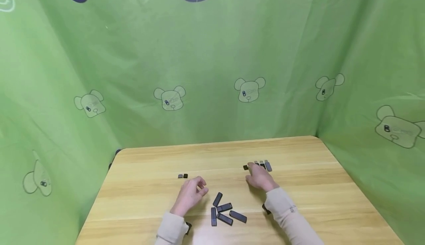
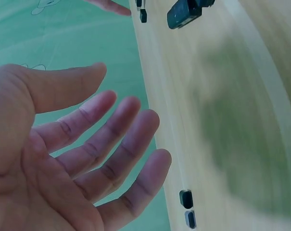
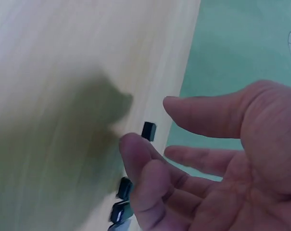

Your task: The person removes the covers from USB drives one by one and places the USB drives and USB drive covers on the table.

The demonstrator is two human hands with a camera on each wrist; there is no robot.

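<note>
My left hand (image 1: 200,186) hovers over the wooden table (image 1: 149,164) with its fingers (image 2: 111,139) relaxed and its palm empty. Just right of it lie several dark flat sticks (image 1: 224,212) in a loose heap. Two small dark caps (image 1: 182,176) sit beyond the left hand, also seen as caps (image 2: 187,208) in the left wrist view. My right hand (image 1: 255,172) reaches to a short row of small dark and grey pieces (image 1: 263,165). Its fingers (image 3: 140,163) are loosely bent and hold nothing. One black cap (image 3: 148,131) lies just past them on the table.
Green cloth with bear prints (image 1: 212,71) walls the table in at the back and both sides. The table's left edge (image 1: 109,171) and right edge (image 1: 335,160) run close to the cloth. A dark stick (image 2: 183,13) shows at the top of the left wrist view.
</note>
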